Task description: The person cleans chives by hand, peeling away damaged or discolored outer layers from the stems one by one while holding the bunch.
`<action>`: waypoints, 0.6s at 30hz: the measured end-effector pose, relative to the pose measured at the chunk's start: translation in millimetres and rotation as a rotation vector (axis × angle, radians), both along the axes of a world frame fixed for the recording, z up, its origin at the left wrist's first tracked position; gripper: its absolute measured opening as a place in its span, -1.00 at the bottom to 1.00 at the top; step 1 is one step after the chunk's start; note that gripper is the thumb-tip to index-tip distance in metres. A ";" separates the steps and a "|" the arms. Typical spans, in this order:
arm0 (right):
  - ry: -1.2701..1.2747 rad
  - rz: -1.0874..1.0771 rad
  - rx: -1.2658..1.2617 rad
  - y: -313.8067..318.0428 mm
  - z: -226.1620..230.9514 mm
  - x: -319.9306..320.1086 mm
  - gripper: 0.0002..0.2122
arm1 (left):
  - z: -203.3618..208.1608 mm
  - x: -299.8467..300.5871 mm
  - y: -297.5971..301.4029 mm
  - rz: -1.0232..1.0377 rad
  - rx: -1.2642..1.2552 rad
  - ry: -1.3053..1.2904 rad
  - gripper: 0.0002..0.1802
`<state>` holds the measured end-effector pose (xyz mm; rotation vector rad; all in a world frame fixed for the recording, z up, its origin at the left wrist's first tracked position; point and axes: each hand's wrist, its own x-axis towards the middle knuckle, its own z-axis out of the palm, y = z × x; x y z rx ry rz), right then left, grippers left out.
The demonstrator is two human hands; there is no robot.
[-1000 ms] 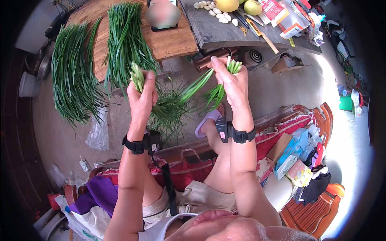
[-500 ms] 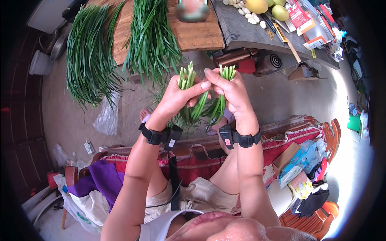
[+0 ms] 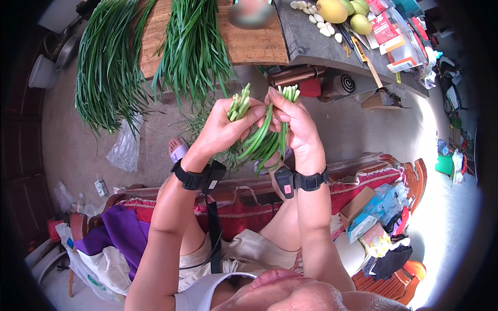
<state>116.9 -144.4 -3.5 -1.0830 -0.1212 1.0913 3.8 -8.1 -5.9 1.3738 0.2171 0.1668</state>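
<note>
My left hand is closed around a bunch of garlic chives, whose pale cut ends stick up above the fist. In my right hand is a smaller bunch of chives, pinched between thumb and fingers with the stem ends up. Green leaves hang down between and below the hands, bending over toward the left one. Both hands are close together, their fingertips nearly touching. Beyond them, one heap of chives and another heap lie over the edge of the wooden board.
A grey tabletop at the far right holds garlic cloves, round fruit and a utility knife. Chive scraps and a plastic bag lie on the floor. I sit on a wooden bench with a red cover.
The left hand's bunch has tilted, its cut ends now slanting toward me. Leaves between the hands are drawn out more toward the right hand. The whole view has shifted slightly.
</note>
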 end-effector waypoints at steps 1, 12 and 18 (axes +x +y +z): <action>0.053 0.011 0.013 -0.3 -1.2 0.3 -0.76 | 3.5 -0.5 0.2 -0.017 -0.013 0.009 -0.79; 0.058 -0.018 0.036 3.6 4.0 -4.3 -0.77 | -7.1 0.6 2.3 0.012 -0.046 -0.046 -0.83; -0.439 -0.139 -0.145 3.0 10.6 -3.4 -0.79 | -11.0 2.5 0.9 0.061 0.051 -0.020 -0.84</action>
